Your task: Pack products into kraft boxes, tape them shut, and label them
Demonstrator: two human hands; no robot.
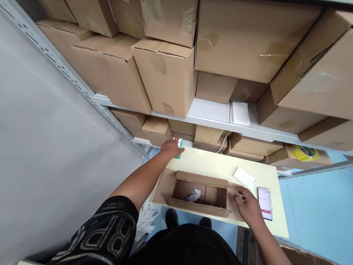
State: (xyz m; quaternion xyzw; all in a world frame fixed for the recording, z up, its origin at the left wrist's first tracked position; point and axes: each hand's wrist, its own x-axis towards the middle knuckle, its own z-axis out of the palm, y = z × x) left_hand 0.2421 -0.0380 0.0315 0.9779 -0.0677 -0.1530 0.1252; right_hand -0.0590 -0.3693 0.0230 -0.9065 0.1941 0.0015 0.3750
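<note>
The left hand [170, 148] is lying over a small green box [179, 149] at the far left of the table [213, 163] (whether it is gripping, I cannot tell), and the right hand [247, 207] is hanging, fingers loosely parted, by the right flap [234, 209] of the open carton [198, 207] along the near edge. Both are looking light, the carton probably stiff-walled but bendy-flapped, its long sides offering the surest hold.

The bench [212, 162] is brightly lit, the open box [202, 179] along its near edge shadowed inside; rightward, the phone [264, 199] is partly pixelated.
</note>
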